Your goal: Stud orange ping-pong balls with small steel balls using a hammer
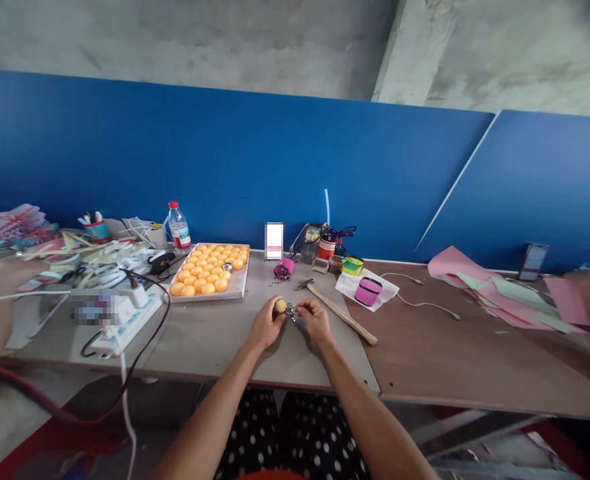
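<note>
Just above the near part of the grey work surface, my left hand (pixel 265 328) is closed round a small yellowish ball (pixel 281 306). A shiny silvery metal piece (pixel 291 312) sits against the ball, between my two hands. The fingertips of my right hand (pixel 317 321) are pinched on that metal piece; its exact shape is too small to make out. To the right of my right hand lies a wooden-handled hammer (pixel 347 316). Beyond my hands, a pink container (pixel 284 269) rests on its side, its open end toward me, with tiny dark bits near its mouth.
A shallow tray (pixel 246 277) of orange balls (pixel 207 268) stands left. Further left are a power strip (pixel 129 323), cables and a bottle (pixel 179 227). A pink case (pixel 368 291) lies on white paper. Pink sheets (pixel 499 287) are at right. Other people's arms show at both sides.
</note>
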The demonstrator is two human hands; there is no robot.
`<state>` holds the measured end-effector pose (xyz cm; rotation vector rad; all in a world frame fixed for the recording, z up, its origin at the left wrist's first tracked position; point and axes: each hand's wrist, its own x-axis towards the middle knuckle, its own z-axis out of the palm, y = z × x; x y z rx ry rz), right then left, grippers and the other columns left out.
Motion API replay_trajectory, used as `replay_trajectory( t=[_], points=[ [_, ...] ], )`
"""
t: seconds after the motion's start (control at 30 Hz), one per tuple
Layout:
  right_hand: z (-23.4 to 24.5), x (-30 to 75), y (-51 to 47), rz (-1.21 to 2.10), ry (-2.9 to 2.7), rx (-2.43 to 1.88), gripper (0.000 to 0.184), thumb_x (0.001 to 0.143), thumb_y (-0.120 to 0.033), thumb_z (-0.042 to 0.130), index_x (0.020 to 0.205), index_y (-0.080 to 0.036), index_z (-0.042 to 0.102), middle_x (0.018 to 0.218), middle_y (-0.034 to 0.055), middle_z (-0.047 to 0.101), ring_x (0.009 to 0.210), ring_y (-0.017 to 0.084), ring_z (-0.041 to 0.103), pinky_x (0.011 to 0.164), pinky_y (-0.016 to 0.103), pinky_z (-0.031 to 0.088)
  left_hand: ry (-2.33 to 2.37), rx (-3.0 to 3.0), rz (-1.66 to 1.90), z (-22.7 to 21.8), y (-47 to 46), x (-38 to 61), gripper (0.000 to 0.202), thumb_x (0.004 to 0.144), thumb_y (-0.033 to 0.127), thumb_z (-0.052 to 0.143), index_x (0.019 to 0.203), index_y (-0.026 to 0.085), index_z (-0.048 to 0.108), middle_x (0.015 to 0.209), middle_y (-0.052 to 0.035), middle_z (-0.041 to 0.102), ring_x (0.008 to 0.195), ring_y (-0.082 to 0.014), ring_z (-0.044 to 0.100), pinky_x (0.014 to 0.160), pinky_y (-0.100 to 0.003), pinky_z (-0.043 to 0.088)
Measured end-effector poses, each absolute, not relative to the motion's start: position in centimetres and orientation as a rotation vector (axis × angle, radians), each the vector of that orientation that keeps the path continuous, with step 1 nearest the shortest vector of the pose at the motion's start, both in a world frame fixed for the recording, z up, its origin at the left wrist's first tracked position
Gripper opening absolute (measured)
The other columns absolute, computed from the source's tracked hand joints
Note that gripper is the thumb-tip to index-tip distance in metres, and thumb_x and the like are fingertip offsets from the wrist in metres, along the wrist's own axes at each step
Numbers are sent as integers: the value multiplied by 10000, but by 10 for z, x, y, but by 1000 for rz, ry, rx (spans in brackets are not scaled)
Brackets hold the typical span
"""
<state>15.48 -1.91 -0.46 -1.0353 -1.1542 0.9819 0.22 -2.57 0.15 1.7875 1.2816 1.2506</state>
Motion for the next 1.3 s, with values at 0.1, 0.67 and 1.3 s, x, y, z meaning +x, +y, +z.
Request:
replay_trajectory(
  t=[0.1, 0.67, 1.3],
  points=[
    [-1, 154, -22, 1013, -1154, -998, 134, 628, -287, 611, 710, -185, 583, 665, -10, 577, 655, 130, 513, 658, 262, 421, 1281, 1805, 1246, 2, -26, 2, 458, 715, 136, 553, 1168, 189, 521, 1178, -81, 584, 1080, -207, 534, 976, -385, 389],
    [-6, 150, -31, 1440, -1048, -820, 216, 651, -341, 662, 780, -213, 545, 594, -55, 540, 527, 100, 485, 540, 227, 393, 1208, 1832, 1250, 0, -26, 1, 449, 742, 185, 553, 1190, 188, 519, 1208, -92, 573, 1121, -211, 519, 997, -388, 374],
    [-5, 151, -32, 1483, -1096, -801, 241, 634, -349, 703, 763, -203, 562, 681, -31, 581, 587, 98, 491, 555, 215, 358, 1243, 2018, 1196, 1, -26, 0, 342, 810, 288, 503, 1134, 179, 522, 1130, -96, 594, 1049, -206, 539, 936, -363, 411]
  ],
)
